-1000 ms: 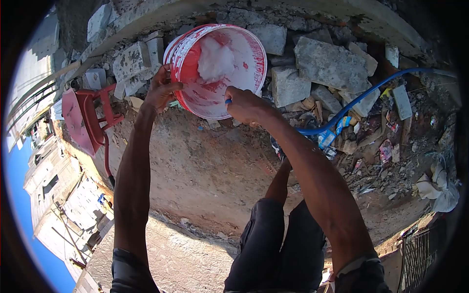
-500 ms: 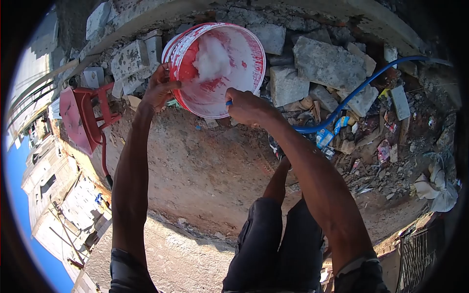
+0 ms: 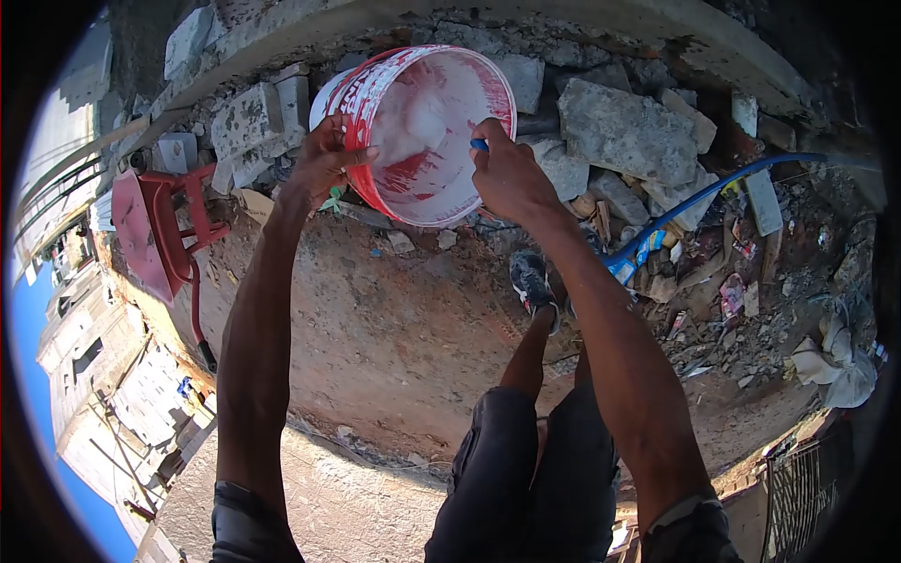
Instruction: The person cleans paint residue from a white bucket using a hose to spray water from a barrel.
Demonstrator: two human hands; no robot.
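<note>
We find the red-and-white bucket held up in front of the person, tilted so that its open mouth faces the camera, above a bank of broken concrete blocks and rubble. The left hand is clamped on the near-left rim, fingers curled over the red outer wall and thumb hooked inside, which in our judgement carries the weight and fixes the tilt. The right hand is closed on the opposite rim, and a short blue end shows just above its knuckles; the blue hose runs away over the debris to the right, and we judge, without seeing the join, that this hand pins the hose end against the rim so that it discharges into the bucket. The interior is white, smeared with red, with a pale foamy patch toward the upper left; whether water is flowing we cannot tell. A red stool stands near on the left, apart from the bucket, and the person's shoe rests on the dirt slope below. Compared with half a second earlier, the right hand has moved up the rim from the lower edge to the right side, the bucket mouth has turned more toward the left hand, the foamy patch appears thinner, and the shoe, formerly hidden behind the forearm, is now exposed.
</note>
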